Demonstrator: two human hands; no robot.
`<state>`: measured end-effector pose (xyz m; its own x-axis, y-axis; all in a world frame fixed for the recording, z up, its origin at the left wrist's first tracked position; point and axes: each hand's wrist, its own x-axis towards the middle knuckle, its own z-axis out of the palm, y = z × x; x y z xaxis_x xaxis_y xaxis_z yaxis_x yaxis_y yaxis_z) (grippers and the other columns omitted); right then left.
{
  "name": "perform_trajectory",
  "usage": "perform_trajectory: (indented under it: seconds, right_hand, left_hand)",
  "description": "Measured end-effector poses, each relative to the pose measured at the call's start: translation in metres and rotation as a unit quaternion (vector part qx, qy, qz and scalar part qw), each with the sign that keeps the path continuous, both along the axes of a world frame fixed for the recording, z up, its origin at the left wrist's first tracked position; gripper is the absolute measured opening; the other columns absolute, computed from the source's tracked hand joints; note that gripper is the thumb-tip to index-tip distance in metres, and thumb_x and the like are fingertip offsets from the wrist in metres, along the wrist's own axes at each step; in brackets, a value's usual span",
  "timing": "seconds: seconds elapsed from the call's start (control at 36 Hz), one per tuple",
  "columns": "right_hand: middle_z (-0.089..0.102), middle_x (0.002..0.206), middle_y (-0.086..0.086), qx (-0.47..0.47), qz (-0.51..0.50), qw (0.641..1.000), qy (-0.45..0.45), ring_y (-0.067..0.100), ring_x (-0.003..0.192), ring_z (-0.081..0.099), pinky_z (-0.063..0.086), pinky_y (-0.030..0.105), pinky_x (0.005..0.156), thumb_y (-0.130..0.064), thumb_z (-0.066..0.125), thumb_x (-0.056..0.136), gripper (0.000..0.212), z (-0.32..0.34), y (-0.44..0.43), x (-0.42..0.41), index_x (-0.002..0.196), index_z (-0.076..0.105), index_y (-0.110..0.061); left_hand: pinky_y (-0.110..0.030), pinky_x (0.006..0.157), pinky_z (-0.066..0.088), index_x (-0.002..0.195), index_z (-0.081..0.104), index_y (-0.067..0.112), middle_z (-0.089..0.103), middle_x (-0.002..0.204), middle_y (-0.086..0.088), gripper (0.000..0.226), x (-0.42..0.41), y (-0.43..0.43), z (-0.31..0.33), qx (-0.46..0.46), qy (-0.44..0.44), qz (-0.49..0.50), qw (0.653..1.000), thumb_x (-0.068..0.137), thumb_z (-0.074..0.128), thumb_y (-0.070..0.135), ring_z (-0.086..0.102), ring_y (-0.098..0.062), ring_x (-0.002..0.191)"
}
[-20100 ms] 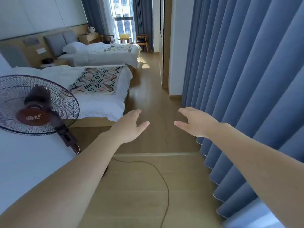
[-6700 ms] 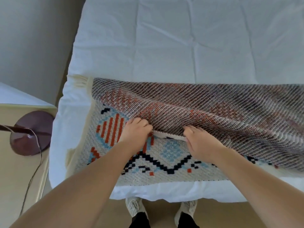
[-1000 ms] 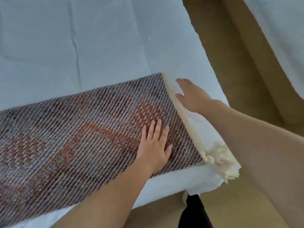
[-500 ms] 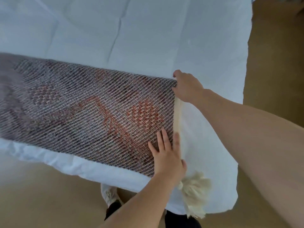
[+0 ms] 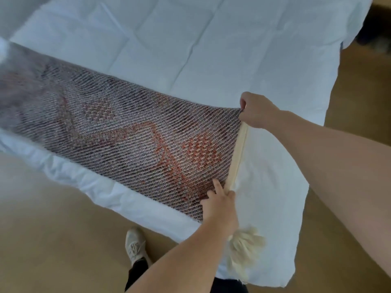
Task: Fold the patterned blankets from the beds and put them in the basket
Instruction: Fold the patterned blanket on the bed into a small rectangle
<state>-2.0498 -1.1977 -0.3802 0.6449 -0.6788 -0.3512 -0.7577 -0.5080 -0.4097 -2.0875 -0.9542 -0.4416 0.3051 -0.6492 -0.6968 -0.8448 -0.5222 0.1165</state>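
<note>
Half a second before, my right hand (image 5: 257, 111) lay closed over the far corner of the patterned blanket (image 5: 131, 142) and my left hand (image 5: 221, 205) lay flat near the near corner. At this moment the right grip was shut on the far corner, pinched at the cream border (image 5: 239, 153), and the cloth there had come slightly off the bed (image 5: 190, 39). The left grip had closed to a partial pinch on the near corner of the same end, with the forefinger extended along the weave; whether it held both layers, I could not tell.

The blanket lay across the bed as a long strip, folded once lengthwise, reverse side up. Its left end was blurred. Judgement: both end corners were now secured, so the next fold, carrying this end across to the other, could begin.

The cream tassel (image 5: 245, 248) hung over the bed edge beside my left wrist and could be trapped in the fold. My shoe (image 5: 134, 245) stood on the floor (image 5: 53, 240) close to the bed. No basket was in view.
</note>
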Motion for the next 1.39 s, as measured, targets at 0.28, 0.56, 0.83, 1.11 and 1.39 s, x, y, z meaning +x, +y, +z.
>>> perform_trajectory:
  seconds: [0.28, 0.56, 0.83, 1.11, 1.39]
  right_hand:
    - [0.057, 0.087, 0.006, -0.035, 0.032, 0.999, -0.018, 0.030, 0.082, 0.063, 0.050, 0.036, 0.066, 0.005, 0.043, 0.082, 0.024, 0.092, 0.021, 0.040, 0.088, 0.055, -0.014]
    - [0.068, 0.078, 0.015, 0.036, -0.060, 0.990, -0.123, 0.024, 0.063, 0.069, 0.057, 0.032, 0.067, 0.002, 0.047, 0.084, 0.023, 0.171, 0.078, 0.093, 0.088, 0.069, 0.000]
    - [0.068, 0.083, 0.016, 0.032, -0.002, 0.993, -0.116, 0.029, 0.075, 0.060, 0.044, 0.030, 0.065, 0.000, 0.063, 0.078, 0.017, 0.232, 0.143, 0.182, 0.088, 0.075, -0.003]
    - [0.056, 0.091, 0.015, -0.146, 0.006, 0.979, -0.139, 0.033, 0.081, 0.055, 0.036, 0.030, 0.067, 0.005, 0.045, 0.081, 0.024, 0.246, 0.195, 0.278, 0.072, 0.063, -0.008]
    - [0.063, 0.089, 0.012, -0.153, 0.035, 0.975, -0.157, 0.028, 0.079, 0.051, 0.035, 0.030, 0.067, -0.002, 0.040, 0.089, 0.025, 0.249, 0.219, 0.357, 0.084, 0.063, -0.010]
  left_hand:
    - [-0.038, 0.080, 0.050, 0.126, 0.048, 0.008, 0.048, 0.122, -0.010, 0.034, 0.054, 0.039, 0.076, -0.085, 0.022, 0.089, 0.992, 0.092, 0.048, 0.011, 0.058, -0.030, 0.102]
    - [-0.033, 0.059, 0.038, 0.110, 0.050, 0.011, 0.043, 0.105, -0.004, 0.023, 0.169, 0.123, 0.185, -0.148, -0.038, 0.117, 0.981, 0.089, 0.047, 0.002, 0.045, -0.020, 0.070]
    - [-0.035, 0.059, 0.045, 0.119, 0.050, 0.017, 0.043, 0.105, 0.000, 0.043, 0.280, 0.210, 0.249, -0.195, -0.059, 0.158, 0.966, 0.084, 0.043, -0.009, 0.051, -0.019, 0.069]
    - [-0.032, 0.054, 0.044, 0.129, 0.046, 0.019, 0.044, 0.112, 0.002, 0.050, 0.386, 0.263, 0.273, -0.245, -0.076, 0.130, 0.958, 0.086, 0.043, -0.007, 0.050, -0.016, 0.066]
    - [-0.039, 0.061, 0.050, 0.141, 0.033, 0.020, 0.042, 0.112, 0.001, 0.063, 0.464, 0.301, 0.276, -0.261, -0.093, 0.146, 0.950, 0.086, 0.042, -0.008, 0.052, -0.020, 0.070]
